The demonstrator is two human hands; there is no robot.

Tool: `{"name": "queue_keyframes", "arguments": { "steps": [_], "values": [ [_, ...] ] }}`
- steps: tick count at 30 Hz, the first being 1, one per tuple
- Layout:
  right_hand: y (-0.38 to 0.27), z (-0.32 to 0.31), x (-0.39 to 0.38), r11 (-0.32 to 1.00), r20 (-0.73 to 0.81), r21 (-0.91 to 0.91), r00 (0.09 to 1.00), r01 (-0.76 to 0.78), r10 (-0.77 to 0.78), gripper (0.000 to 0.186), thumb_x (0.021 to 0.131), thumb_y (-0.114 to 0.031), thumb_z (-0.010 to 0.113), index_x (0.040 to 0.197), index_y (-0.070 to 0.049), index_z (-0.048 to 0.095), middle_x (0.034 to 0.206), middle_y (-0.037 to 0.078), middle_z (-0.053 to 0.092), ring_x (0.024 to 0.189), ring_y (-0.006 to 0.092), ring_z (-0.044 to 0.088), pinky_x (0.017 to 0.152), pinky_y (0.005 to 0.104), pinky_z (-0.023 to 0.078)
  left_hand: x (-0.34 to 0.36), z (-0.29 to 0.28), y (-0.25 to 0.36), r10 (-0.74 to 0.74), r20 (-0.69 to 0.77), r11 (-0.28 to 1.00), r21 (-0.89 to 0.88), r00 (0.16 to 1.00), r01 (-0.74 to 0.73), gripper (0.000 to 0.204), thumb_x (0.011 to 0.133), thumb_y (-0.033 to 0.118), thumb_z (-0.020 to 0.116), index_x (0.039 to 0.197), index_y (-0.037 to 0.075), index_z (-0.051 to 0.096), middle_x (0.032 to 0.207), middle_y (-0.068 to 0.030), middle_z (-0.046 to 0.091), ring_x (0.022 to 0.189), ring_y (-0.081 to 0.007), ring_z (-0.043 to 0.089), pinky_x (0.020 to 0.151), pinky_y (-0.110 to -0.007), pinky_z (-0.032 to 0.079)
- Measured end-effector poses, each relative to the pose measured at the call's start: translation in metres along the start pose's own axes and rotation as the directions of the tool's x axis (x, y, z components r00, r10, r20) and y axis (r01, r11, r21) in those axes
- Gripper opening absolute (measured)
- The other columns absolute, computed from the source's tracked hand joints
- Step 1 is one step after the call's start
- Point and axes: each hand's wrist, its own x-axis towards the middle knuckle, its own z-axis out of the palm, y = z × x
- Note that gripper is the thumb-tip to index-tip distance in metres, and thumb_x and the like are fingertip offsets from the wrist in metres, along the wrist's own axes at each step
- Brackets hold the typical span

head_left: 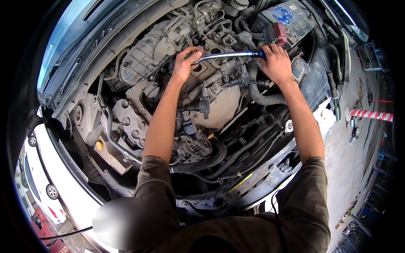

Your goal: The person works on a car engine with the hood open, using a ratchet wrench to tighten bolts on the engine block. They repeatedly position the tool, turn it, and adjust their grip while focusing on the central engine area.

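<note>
A person leans over a car's open engine bay (pixel 139 122). The left hand (pixel 185 63) presses on the head end of a chrome ratchet wrench (pixel 225 55), while the right hand (pixel 276 63) grips its blue handle. The wrench lies level above the dusty engine (pixel 219 105). A battery (pixel 287 17) with a red terminal cover (pixel 279 33) sits just beyond the right hand.

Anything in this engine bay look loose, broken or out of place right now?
One thing: an ignition coil lies loose on its side across the engine, wire attached, rather than seated. Otherwise just dust; no spill visible. Both hands, left and right, hold the ratchet.
</note>
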Motion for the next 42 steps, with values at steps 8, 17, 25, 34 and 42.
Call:
{"name": "queue_keyframes", "arguments": {
  "steps": [8,17,25,34,42],
  "values": [
    [-0.006,-0.045,-0.013,0.908,0.54,0.306,0.838,-0.287,0.083,0.038,0.075,-0.031,0.066,0.1,-0.002,0.065,0.086,0.022,0.065,0.093,0.041,0.061,0.085,0.0449,0.046,0.004,0.023,-0.015,0.089,-0.323,0.996,0.03,0.942,-0.084,0.027,0.097,0.028,0.055,0.101,0.001,0.059,0.073,-0.0017,0.054,0.058,-0.0087,0.049,0.056,-0.024,0.041],
    [-0.086,-0.069,-0.108,0.582,0.74,0.56,0.672,-0.59,-0.031,0.054,0.08,-0.032,0.07,0.119,-0.002,0.047,0.087,0.014,0.06,0.082,0.0261,0.057,0.078,0.0373,0.045,0.011,0.007,-0.019,0.137,-0.231,0.989,0.079,0.963,-0.122,0.021,0.095,0.022,0.056,0.107,0.004,0.058,0.075,0.0001,0.051,0.062,-0.0101,0.049,0.061,-0.025,0.041],
    [-0.35,-0.011,-0.146,-0.443,0.57,0.786,0.783,-0.431,0.249,0.086,0.08,0.002,0.051,0.148,0.0,-0.001,0.127,0.014,0.039,0.107,0.0189,0.044,0.094,0.0299,0.039,0.013,-0.001,0.005,-0.042,0.04,0.999,-0.03,0.998,0.043,0.023,0.093,0.019,0.059,0.108,0.001,0.059,0.069,-0.0038,0.054,0.067,-0.0146,0.057,0.068,-0.029,0.047],
    [-0.188,-0.012,-0.14,-0.146,0.788,0.506,0.525,-0.85,-0.321,0.043,0.086,-0.005,0.063,0.123,0.0,0.043,0.084,0.006,0.057,0.07,0.0141,0.059,0.065,0.0285,0.048,0.01,-0.007,-0.005,0.037,-0.001,0.979,0.201,0.999,-0.036,0.028,0.1,0.027,0.049,0.102,0.002,0.06,0.072,-0.0026,0.055,0.065,-0.0104,0.051,0.067,-0.025,0.041],
    [0.011,-0.036,0.018,0.967,0.492,0.181,0.868,-0.178,0.068,0.04,0.08,-0.022,0.065,0.117,-0.007,0.058,0.105,0.019,0.064,0.101,0.0358,0.061,0.089,0.0433,0.047,0.004,-0.004,-0.014,-0.014,-0.167,0.999,-0.037,0.986,0.008,0.031,0.099,0.029,0.051,0.088,0.002,0.062,0.072,-0.0006,0.051,0.056,-0.0066,0.04,0.052,-0.023,0.032]
  ]
}}
